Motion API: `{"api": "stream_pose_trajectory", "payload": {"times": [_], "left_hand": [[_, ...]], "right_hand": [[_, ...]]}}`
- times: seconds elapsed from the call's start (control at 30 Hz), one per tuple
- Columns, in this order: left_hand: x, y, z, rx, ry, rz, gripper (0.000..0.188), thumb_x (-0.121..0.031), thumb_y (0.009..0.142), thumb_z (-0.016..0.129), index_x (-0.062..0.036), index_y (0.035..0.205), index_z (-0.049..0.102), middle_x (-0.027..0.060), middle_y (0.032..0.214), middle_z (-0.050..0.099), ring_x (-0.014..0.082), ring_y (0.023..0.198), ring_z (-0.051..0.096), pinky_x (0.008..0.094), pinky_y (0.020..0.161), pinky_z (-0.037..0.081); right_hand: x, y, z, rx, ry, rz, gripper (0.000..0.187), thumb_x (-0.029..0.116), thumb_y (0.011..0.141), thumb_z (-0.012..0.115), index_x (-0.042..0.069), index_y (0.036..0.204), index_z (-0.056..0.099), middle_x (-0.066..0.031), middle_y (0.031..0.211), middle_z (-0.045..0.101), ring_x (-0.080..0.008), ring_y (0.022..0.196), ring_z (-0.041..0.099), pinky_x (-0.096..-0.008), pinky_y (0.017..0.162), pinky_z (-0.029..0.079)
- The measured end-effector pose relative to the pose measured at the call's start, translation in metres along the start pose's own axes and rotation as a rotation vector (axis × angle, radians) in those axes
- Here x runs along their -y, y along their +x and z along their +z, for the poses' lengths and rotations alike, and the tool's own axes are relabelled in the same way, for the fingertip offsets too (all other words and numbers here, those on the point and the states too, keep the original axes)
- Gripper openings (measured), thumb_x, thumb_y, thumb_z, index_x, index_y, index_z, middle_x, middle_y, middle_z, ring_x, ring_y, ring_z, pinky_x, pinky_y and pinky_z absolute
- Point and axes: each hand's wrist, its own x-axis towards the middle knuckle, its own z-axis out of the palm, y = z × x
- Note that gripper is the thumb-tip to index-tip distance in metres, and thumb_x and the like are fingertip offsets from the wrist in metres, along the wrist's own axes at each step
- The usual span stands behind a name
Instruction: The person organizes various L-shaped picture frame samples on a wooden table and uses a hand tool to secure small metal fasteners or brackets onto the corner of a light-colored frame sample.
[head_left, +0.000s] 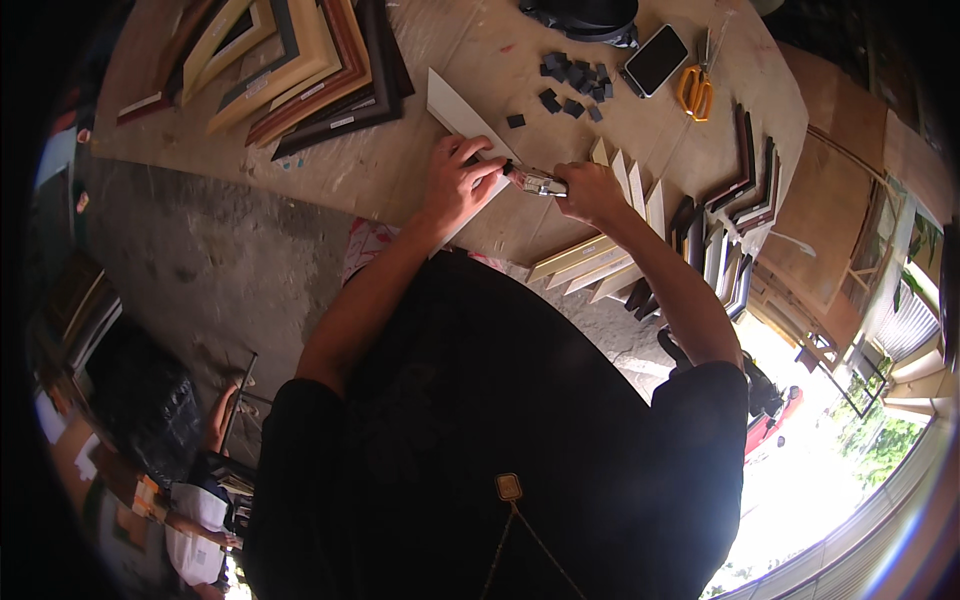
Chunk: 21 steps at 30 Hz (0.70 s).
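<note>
A white L-shaped frame corner (462, 112) lies at the table's near edge, its point toward the right. My left hand (463, 185) is closed over it, thumb and fingers pinching near the point, where a small black piece shows at the fingertips. My right hand (594, 192) is wrapped around a silver plier-like hand tool (540, 182). The tool's jaws meet the corner's point beside my left fingertips. What the jaws grip is too small to make out.
Several black foam-like blocks (575, 80) lie beyond my hands, near a phone (656, 60) and orange-handled scissors (695, 92). Frame corners (335, 110) are stacked at left; pale ones (580, 262) and dark ones (742, 165) lie at right. A person (200, 520) is at lower left.
</note>
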Motion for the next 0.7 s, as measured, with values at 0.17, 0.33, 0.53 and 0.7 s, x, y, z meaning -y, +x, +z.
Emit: {"api": "stream_pose_trajectory", "payload": {"times": [0.17,0.33,0.53,0.7], "left_hand": [[-0.002,0.003,-0.004,0.006,0.053,-0.007,0.021,-0.013,0.074,0.075,-0.0180,0.094,0.072,0.0002,0.103,0.062,0.0260,0.093,0.054,0.0403,0.079,0.043],[-0.005,0.046,-0.005,0.046,0.146,-0.050,0.022,-0.018,0.073,0.075,-0.0175,0.096,0.072,-0.0006,0.092,0.066,0.0232,0.090,0.056,0.0385,0.078,0.041],[0.020,0.094,0.024,0.457,0.346,0.126,0.018,-0.016,0.070,0.074,-0.0125,0.088,0.072,0.0051,0.092,0.067,0.0251,0.095,0.059,0.0404,0.082,0.040],[0.033,0.100,0.024,0.511,0.108,0.203,0.007,-0.014,0.068,0.074,-0.0106,0.073,0.071,0.0051,0.073,0.066,0.0268,0.077,0.062,0.0395,0.072,0.045]], "right_hand": [[0.019,-0.023,-0.019,-0.005,0.324,0.150,0.034,0.037,0.080,0.069,0.004,0.089,0.066,-0.0158,0.077,0.066,-0.0352,0.078,0.066,-0.0438,0.070,0.051],[0.032,-0.045,0.017,-0.305,0.901,0.426,0.045,0.042,0.085,0.067,-0.003,0.093,0.065,-0.0191,0.076,0.066,-0.0326,0.078,0.067,-0.0412,0.070,0.048],[0.035,-0.028,0.034,-0.237,0.964,0.672,0.055,0.045,0.087,0.058,-0.007,0.104,0.062,-0.0281,0.091,0.066,-0.0387,0.093,0.066,-0.0461,0.082,0.048],[0.043,-0.014,0.048,-0.286,0.787,0.728,0.056,0.043,0.088,0.057,-0.010,0.106,0.058,-0.0333,0.100,0.064,-0.0458,0.103,0.060,-0.0506,0.090,0.045]]}}
